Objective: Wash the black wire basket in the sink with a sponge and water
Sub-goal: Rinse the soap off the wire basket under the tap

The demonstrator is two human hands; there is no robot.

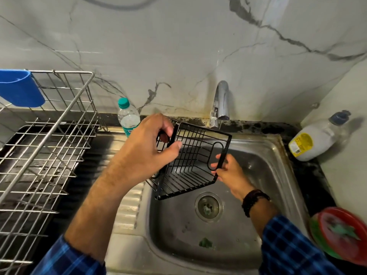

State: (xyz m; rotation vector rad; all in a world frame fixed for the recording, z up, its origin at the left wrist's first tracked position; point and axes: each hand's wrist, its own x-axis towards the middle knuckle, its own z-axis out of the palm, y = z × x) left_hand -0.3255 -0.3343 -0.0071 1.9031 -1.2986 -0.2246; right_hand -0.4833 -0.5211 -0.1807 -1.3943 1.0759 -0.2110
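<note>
The black wire basket [193, 161] is held tilted above the steel sink [278, 175], its open side facing me. My left hand [151, 149] grips its upper left rim, thumb inside the wires. My right hand [230, 171] pinches the right rim beside the looped handle. The chrome tap [221, 102] stands just behind the basket; I see no water running. A small green scrap [205, 243], perhaps a sponge, lies on the sink floor near the front. The drain [208, 207] sits below the basket.
A steel dish rack [49, 145] with a blue holder [19, 88] fills the left counter. A clear bottle with a teal cap [128, 116] stands behind my left hand. A white bottle [317, 139] leans at the right; a red and green container [341, 233] sits at the right front.
</note>
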